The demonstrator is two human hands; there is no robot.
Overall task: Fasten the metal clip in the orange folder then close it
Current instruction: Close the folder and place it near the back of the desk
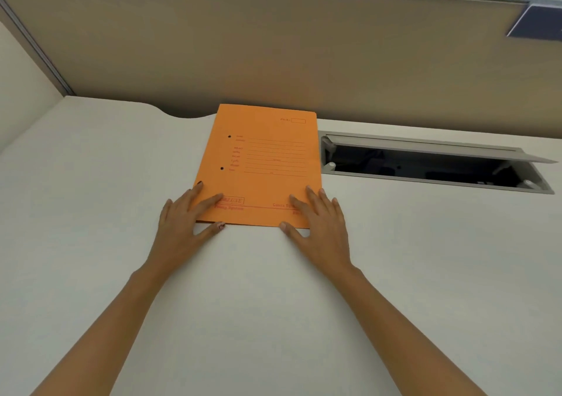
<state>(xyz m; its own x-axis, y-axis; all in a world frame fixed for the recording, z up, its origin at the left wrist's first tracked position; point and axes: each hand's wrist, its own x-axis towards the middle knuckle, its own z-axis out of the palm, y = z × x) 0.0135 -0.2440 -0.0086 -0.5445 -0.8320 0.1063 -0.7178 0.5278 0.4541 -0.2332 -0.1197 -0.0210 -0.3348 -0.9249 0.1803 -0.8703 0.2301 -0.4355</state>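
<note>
Lying shut on white desk (pixel 121 182), orange folder (pixel 264 164). Pressing near corners flat: left hand (pixel 185 216), right hand (pixel 319 216), both spread, gripping nothing. Hiding inside, metal clip. Risking cover springing open if unfastened.

Orange folder (pixel 261 167), red printed lines and lettering, two black punch holes near left edge. White desk (pixel 273 304). Beige partition (pixel 273 46) far. Grey-framed cable hatch (pixel 438 164), dark inside, right.
</note>
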